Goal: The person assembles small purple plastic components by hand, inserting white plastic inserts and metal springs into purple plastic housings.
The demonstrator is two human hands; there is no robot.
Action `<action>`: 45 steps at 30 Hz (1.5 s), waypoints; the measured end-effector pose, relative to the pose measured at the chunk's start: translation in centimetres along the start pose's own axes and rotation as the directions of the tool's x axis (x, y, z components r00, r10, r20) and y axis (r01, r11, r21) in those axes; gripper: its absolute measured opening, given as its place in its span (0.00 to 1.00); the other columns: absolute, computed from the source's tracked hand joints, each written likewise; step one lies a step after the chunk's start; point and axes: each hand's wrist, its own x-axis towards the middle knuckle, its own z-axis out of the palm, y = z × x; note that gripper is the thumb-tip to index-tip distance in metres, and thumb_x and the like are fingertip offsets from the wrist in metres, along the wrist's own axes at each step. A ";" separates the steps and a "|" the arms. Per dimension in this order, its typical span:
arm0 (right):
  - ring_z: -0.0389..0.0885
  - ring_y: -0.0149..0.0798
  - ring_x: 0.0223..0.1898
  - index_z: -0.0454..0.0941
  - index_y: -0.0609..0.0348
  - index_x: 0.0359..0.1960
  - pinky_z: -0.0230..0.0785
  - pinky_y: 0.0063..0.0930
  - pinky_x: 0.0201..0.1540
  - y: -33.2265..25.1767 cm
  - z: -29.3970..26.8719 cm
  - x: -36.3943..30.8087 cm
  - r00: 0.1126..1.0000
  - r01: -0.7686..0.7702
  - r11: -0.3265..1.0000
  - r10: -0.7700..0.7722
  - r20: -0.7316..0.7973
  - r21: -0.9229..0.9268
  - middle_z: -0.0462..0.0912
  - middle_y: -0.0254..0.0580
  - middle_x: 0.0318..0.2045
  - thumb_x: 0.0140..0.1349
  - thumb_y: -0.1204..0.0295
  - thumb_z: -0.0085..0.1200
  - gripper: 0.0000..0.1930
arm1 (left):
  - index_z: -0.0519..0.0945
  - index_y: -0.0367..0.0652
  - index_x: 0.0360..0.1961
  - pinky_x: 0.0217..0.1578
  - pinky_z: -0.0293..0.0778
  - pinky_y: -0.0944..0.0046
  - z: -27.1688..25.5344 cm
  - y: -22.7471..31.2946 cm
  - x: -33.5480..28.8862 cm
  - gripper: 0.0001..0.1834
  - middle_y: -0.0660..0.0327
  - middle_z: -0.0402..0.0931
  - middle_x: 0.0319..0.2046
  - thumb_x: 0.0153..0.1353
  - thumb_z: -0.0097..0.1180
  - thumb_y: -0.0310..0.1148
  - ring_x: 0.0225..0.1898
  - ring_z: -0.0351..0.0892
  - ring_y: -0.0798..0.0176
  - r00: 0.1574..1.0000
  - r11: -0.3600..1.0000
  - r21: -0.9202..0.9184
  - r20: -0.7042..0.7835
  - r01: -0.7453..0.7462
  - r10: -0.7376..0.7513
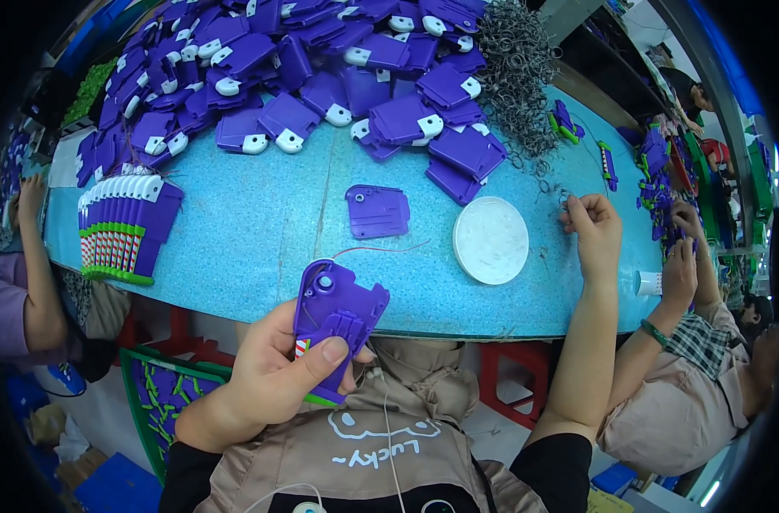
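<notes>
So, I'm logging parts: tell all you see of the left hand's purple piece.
The purple piece looks plastic, with a round socket near its top and a notched right edge. A red wire trails from the top; striped trim and green trim show below. It tilts near the table, gripped low by the left hand.

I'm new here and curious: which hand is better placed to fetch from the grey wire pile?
Likely the right hand: it is over the blue table, nearer the grey wire pile, while the left hand is busy holding a purple shell.
</notes>
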 end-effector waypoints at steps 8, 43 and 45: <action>0.77 0.28 0.29 0.69 0.67 0.43 0.66 0.16 0.29 0.2 1.0 -1.7 0.995 0.056 0.984 -0.041 -0.090 0.168 0.79 0.39 0.30 0.58 0.75 0.52 0.12 | 0.67 0.36 0.50 0.30 0.74 0.70 0.4 0.0 0.1 0.18 0.56 0.78 0.35 0.61 0.51 0.31 0.28 0.76 0.70 1.000 1.000 -0.026 0.010 0.011 -0.011; 0.74 0.30 0.36 0.69 0.66 0.40 0.66 0.21 0.44 -2.6 5.1 -8.6 0.949 0.315 0.942 -0.311 -0.047 0.114 0.76 0.40 0.33 0.57 0.80 0.51 0.09 | 0.68 0.37 0.50 0.27 0.70 0.75 0.0 -0.3 0.7 0.17 0.62 0.76 0.33 0.60 0.51 0.29 0.26 0.72 0.76 0.990 0.983 0.116 -0.014 0.142 -0.141; 0.73 0.31 0.36 0.68 0.66 0.40 0.66 0.22 0.44 -2.0 5.0 -8.8 0.923 0.371 0.927 -0.375 -0.080 -0.063 0.75 0.41 0.34 0.57 0.81 0.51 0.10 | 0.68 0.37 0.50 0.27 0.70 0.74 -0.2 -0.6 0.7 0.17 0.62 0.76 0.33 0.60 0.51 0.30 0.26 0.72 0.76 0.990 0.986 0.096 -0.018 0.139 -0.138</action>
